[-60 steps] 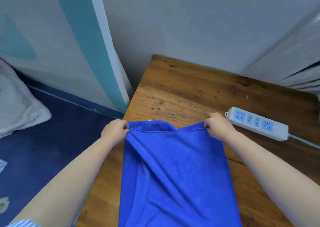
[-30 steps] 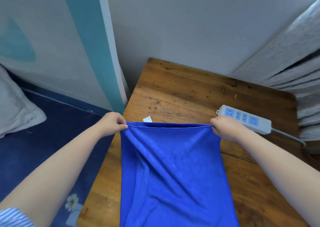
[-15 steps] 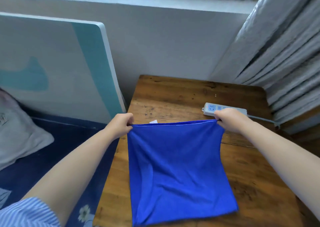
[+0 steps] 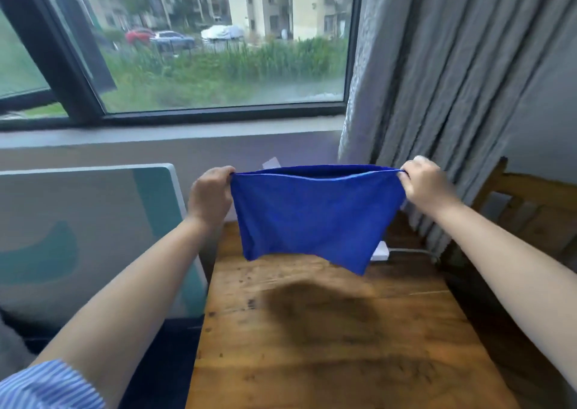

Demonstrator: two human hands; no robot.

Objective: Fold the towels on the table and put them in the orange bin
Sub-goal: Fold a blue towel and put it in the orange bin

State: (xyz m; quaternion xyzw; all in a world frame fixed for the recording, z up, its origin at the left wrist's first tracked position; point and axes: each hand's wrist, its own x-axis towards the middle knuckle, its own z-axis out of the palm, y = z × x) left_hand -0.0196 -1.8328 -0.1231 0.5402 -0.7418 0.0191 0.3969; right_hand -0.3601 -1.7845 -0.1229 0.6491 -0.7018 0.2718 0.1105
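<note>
one view only, from a camera on the person's head, wide-angle, facing forward and tilted only a little down. it looks past both forearms to the hands (image 4: pixel 315 187), raised at mid-frame, close to the lens. the tabletop (image 4: pixel 327 346) fills the lower middle, running away from the viewer. beyond it the window (image 4: pixel 199 43) spans the top, a curtain (image 4: pixel 437 80) at the right. edges bow from lens distortion

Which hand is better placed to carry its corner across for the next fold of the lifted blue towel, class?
Hedged: neither clearly. The left hand and right hand each pinch a top corner of the blue towel, level, above the table. The left has slightly clearer space; the curtain crowds the right.
</note>
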